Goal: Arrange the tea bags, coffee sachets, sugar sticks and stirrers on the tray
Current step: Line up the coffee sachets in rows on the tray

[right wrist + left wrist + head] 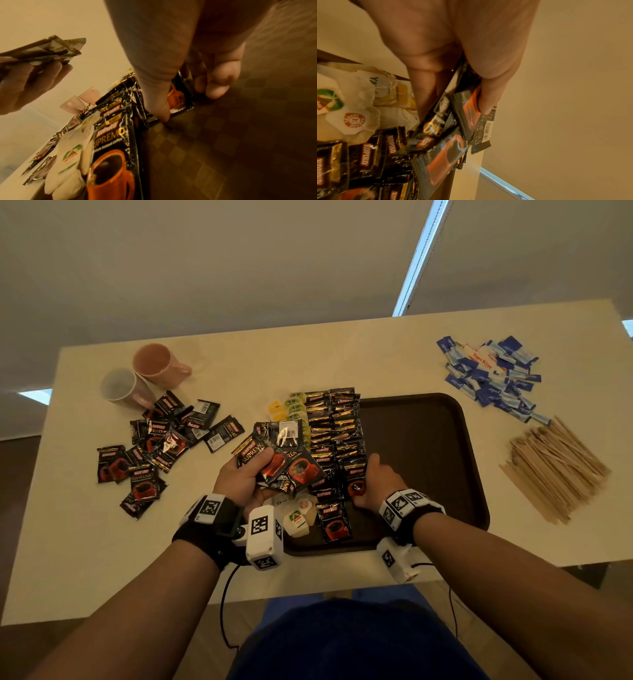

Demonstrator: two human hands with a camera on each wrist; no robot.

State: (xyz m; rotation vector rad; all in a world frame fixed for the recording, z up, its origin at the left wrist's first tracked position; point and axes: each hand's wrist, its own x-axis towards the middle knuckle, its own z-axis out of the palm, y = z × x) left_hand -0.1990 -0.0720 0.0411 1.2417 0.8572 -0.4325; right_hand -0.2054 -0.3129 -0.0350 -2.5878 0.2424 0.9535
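On the left part of the dark brown tray (428,446) lie rows of black coffee sachets (334,426). My left hand (263,467) holds a fan of several coffee sachets (284,463) above the tray's left edge; thumb and fingers pinch the fan of sachets (471,119) in the left wrist view. My right hand (370,481) pinches one coffee sachet (176,97) that lies on the tray at the near end of the right-hand row. White tea bags (296,520) sit in the tray's near left corner. Blue sugar sticks (493,374) and wooden stirrers (555,467) lie in piles on the table, right of the tray.
Loose coffee sachets (161,446) are scattered on the table left of the tray. A pink mug (154,364) and a pale mug (120,388) stand behind them. Yellow and green tea bags (287,409) lie along the tray's far left edge. The tray's right half (223,148) is bare.
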